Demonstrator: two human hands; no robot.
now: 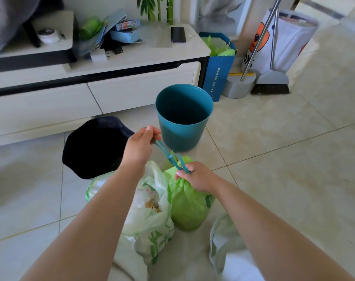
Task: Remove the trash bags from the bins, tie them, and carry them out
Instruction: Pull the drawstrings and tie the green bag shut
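Note:
A green trash bag (187,207) sits on the floor tiles in front of me, its mouth gathered by a teal drawstring (168,155). My left hand (140,147) pinches one loop of the drawstring and holds it up to the left. My right hand (198,176) grips the other loop right at the bag's neck. The string is taut between them with a knot midway. A translucent white bag with green print (150,222) lies open beside the green bag, under my left forearm. Behind stands an unlined teal bin (183,118). A black bin (95,147) lies to its left.
A low white TV cabinet (91,86) with clutter and a phone (178,34) runs along the back. A blue paper bag (219,67), a broom and dustpan (270,82) and a white printed sack (284,41) stand at the back right. Another pale bag (223,240) lies under my right arm.

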